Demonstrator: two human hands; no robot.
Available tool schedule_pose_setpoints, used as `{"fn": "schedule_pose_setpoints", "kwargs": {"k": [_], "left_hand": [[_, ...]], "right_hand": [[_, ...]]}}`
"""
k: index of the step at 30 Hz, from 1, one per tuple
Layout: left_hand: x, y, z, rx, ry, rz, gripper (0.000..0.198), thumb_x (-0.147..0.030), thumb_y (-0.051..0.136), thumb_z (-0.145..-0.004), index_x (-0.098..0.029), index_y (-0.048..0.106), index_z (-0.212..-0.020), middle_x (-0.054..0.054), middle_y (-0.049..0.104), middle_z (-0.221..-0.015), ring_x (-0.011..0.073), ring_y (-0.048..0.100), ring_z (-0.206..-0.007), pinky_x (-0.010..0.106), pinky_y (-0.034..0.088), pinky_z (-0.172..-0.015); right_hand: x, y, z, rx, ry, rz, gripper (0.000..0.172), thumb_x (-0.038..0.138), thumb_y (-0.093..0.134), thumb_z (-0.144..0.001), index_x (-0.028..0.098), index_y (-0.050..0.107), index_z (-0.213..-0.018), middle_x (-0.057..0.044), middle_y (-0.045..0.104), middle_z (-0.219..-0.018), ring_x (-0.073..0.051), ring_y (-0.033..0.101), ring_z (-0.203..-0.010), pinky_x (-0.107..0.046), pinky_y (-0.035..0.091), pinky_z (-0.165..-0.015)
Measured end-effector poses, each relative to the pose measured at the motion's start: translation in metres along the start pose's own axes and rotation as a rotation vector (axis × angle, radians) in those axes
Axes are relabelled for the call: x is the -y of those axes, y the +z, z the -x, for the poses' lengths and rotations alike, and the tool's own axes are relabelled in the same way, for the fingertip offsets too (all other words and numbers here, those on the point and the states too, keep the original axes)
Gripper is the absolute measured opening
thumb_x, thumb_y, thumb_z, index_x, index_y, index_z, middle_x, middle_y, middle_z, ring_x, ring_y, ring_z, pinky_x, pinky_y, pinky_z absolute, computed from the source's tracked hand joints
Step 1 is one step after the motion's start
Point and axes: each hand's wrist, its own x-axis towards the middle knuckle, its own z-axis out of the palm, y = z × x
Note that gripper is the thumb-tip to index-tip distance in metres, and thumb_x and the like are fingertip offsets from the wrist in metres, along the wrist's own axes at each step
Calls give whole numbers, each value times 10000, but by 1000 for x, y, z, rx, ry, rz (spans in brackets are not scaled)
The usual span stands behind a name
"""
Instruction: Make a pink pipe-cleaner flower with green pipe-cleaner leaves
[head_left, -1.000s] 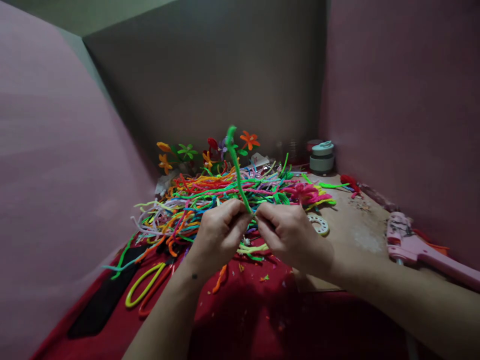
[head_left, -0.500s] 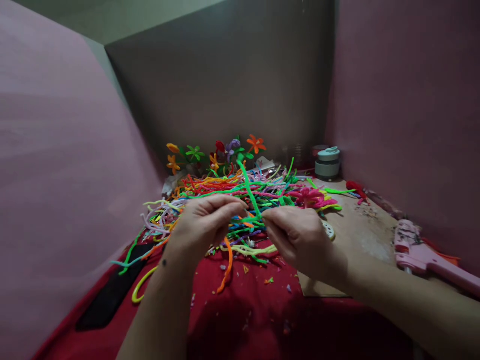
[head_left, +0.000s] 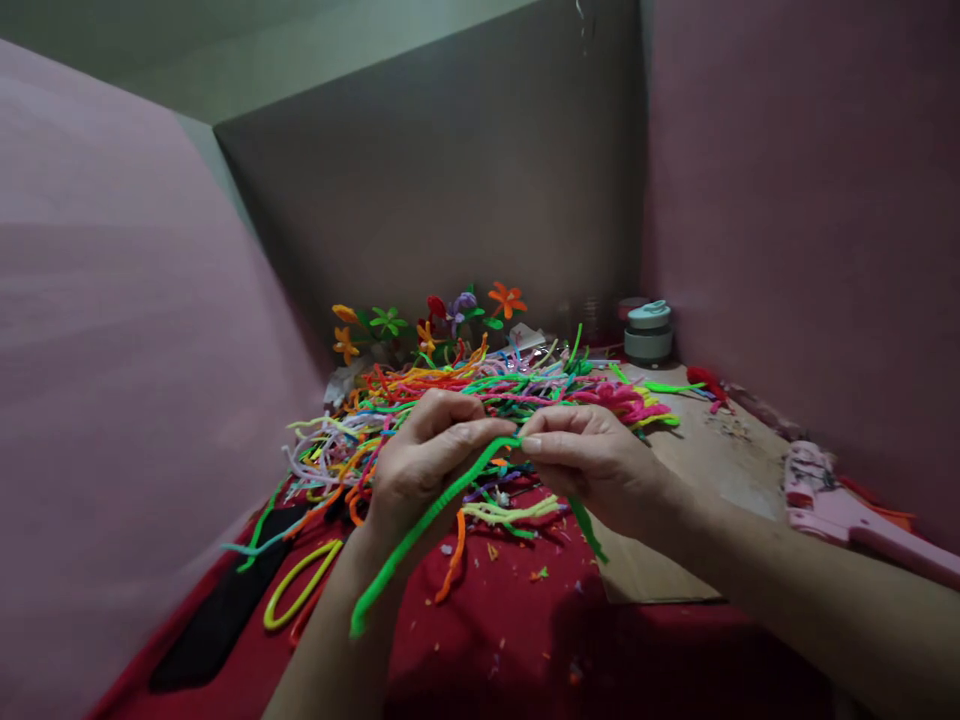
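Both my hands meet above the front of the pipe cleaner heap, fingertips nearly touching. My left hand (head_left: 431, 455) pinches a bright green pipe cleaner (head_left: 420, 525) with thumb and forefinger. One end of it slants down across my left wrist toward me. My right hand (head_left: 592, 455) is closed on the same pipe cleaner at its bent tip. A darker green length (head_left: 588, 530) hangs below the right hand; whether it belongs to the same piece is hidden. Behind my hands lies a tangled heap of colourful pipe cleaners (head_left: 450, 380).
Pipe cleaner flowers (head_left: 508, 300) stand at the back. A lidded jar (head_left: 649, 335) is at the back right, a pink glue gun (head_left: 832, 510) at the right. Cardboard (head_left: 652, 570) lies on the red cloth (head_left: 480, 640). A black strip (head_left: 217, 610) and a yellow loop (head_left: 279, 605) lie left.
The green pipe cleaner's long end, which stood up between my hands, now points down toward me over my left wrist. My hands have come closer together, and the view has shifted slightly.
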Motion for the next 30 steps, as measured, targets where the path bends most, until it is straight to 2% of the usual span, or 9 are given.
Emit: {"fn": "schedule_pose_setpoints", "kwargs": {"k": [4, 6, 9, 12, 14, 15, 21, 26, 30], "left_hand": [[-3, -4, -4, 151, 135, -141, 99, -211, 599, -764, -233, 691, -793, 35, 616, -778, 149, 526, -742, 268, 430, -679], [-3, -3, -5, 227, 75, -67, 97, -216, 567, -782, -204, 660, -756, 38, 605, -769, 148, 513, -732, 268, 417, -681], [-4, 6, -3, 247, -234, 128, 158, -233, 544, -784, -177, 585, -642, 9, 534, -663, 131, 481, -649, 248, 389, -614], [-2, 19, 2, 212, -593, 395, 207, -216, 560, -743, -164, 494, -554, -26, 426, -564, 100, 398, -554, 226, 339, -532], [0, 24, 4, 224, -705, 556, 190, -206, 557, -729, -158, 485, -560, -31, 407, -563, 90, 372, -545, 220, 324, -524], [1, 25, 3, 226, -715, 584, 178, -208, 556, -730, -155, 495, -571, -30, 409, -568, 88, 370, -550, 218, 323, -529], [-1, 24, 0, 161, -668, 522, 206, -262, 564, -756, -152, 497, -595, -39, 388, -561, 76, 338, -538, 210, 284, -506], [-4, 27, 1, 16, -632, 540, 262, -281, 557, -771, -151, 474, -560, -37, 403, -557, 75, 357, -549, 203, 311, -537], [-5, 24, 1, 1, -702, 577, 272, -269, 546, -771, -147, 483, -536, -34, 418, -522, 76, 366, -521, 203, 308, -514]], "right_hand": [[0, 2, 1, -1, 23, 77, 140, 222, 567, -708, 155, 530, -591, 79, 349, -417, -46, 246, -390, -208, 173, -397], [0, 4, 3, -17, 2, 182, 151, 227, 553, -717, 157, 524, -586, 72, 356, -438, -52, 261, -407, -210, 193, -404], [-4, 6, 7, -92, -139, 530, 185, 209, 494, -760, 165, 501, -580, 50, 373, -488, -70, 309, -455, -221, 248, -442], [-12, 7, 11, -157, -441, 1014, 198, 179, 452, -781, 165, 482, -585, 22, 409, -536, -93, 369, -511, -252, 285, -509], [-16, 6, 13, -160, -576, 1206, 191, 167, 441, -787, 163, 479, -600, 8, 432, -553, -103, 392, -528, -265, 289, -530], [-17, 5, 13, -161, -590, 1236, 191, 164, 433, -795, 163, 480, -610, 4, 440, -557, -104, 399, -530, -265, 291, -531], [-16, 4, 10, -174, -442, 1093, 229, 228, 452, -838, 170, 473, -617, 28, 427, -537, -83, 373, -491, -246, 272, -500], [-15, 7, 8, -153, -281, 861, 255, 234, 471, -816, 167, 471, -570, 38, 372, -535, -79, 335, -511, -233, 268, -490], [-15, 12, 10, -95, -192, 741, 222, 178, 470, -788, 156, 490, -568, 46, 356, -533, -67, 314, -512, -215, 263, -480]]}}
